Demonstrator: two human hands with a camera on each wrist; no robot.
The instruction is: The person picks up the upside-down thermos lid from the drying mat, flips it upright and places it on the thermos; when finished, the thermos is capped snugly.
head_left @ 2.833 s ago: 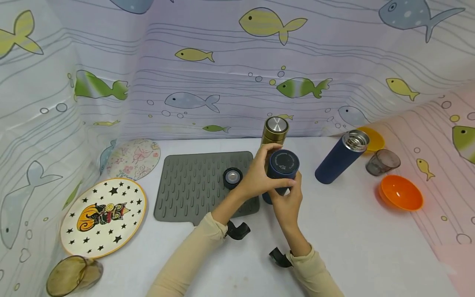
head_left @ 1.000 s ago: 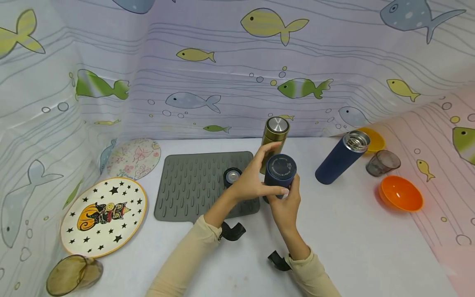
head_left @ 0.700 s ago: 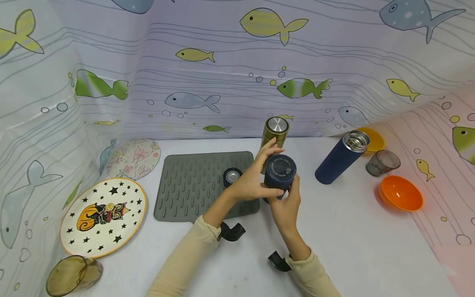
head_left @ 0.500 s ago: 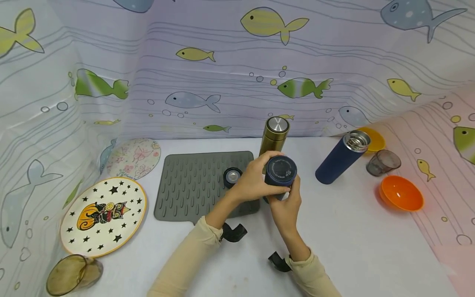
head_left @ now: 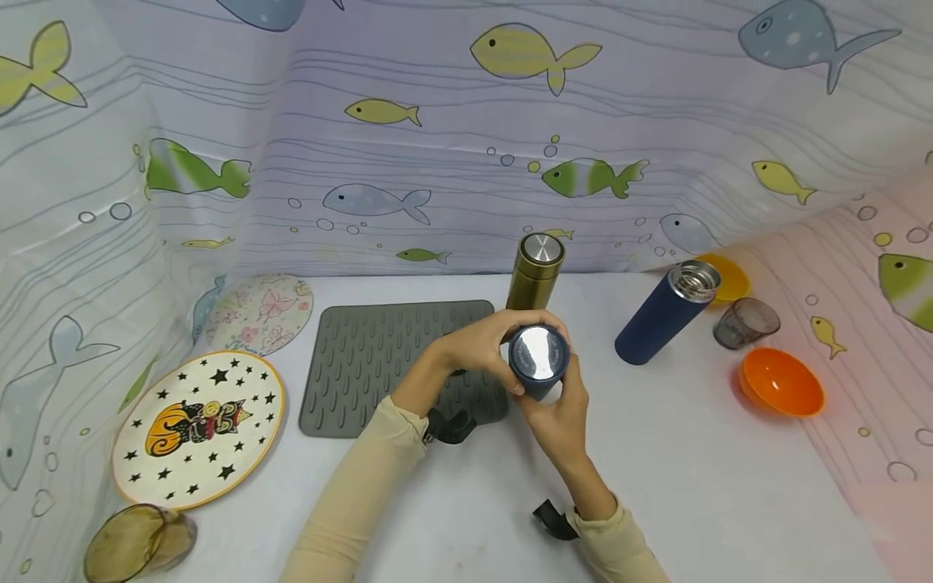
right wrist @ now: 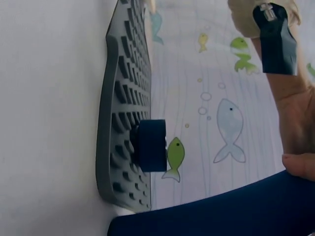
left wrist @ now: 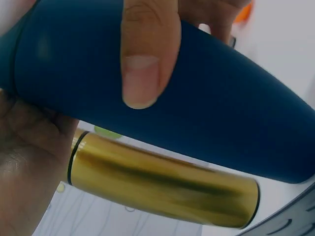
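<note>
Crowding flask [head_left: 538, 360]: gold bottle [head_left: 535, 271] (behind).

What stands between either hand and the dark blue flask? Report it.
Nothing visible does. The left hand and the right hand both grip the dark blue flask directly, skin on its body. The gold flask stands behind it, not between.
</note>
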